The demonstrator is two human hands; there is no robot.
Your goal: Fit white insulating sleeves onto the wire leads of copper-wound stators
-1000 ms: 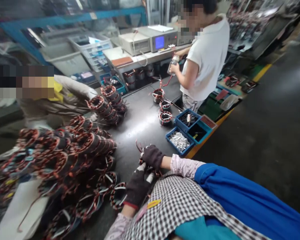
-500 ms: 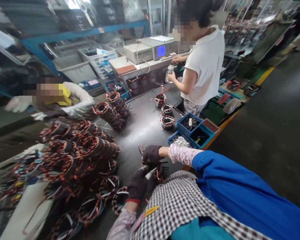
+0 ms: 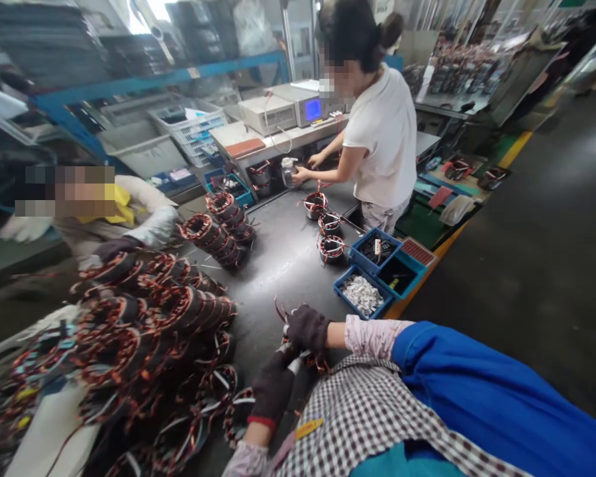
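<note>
My left hand (image 3: 274,385), in a dark glove with a red cuff, has its fingers closed around a coil ring near my apron, beside a white piece. Just above it, my right hand (image 3: 306,329), gloved too, is closed at the same ring's wires; a reddish wire sticks up past its fingers. The coil ring (image 3: 320,362) is mostly hidden by the gloves and apron. Stacked wound coil rings (image 3: 173,308) fill the left of the dark table (image 3: 278,255). Three separate rings (image 3: 331,246) stand in a row beyond my right hand.
Blue bins (image 3: 376,250) stand at the table's right edge, one holding white pieces (image 3: 361,295). A person in a white shirt (image 3: 385,136) holds a jar (image 3: 289,172) across the table. Another person (image 3: 144,209) leans over the stacks at left.
The person in white has moved left and lowered the jar over the table. My right hand has come off the white pieces' bin area, which shows more fully. The left person's hand is now on a stack.
</note>
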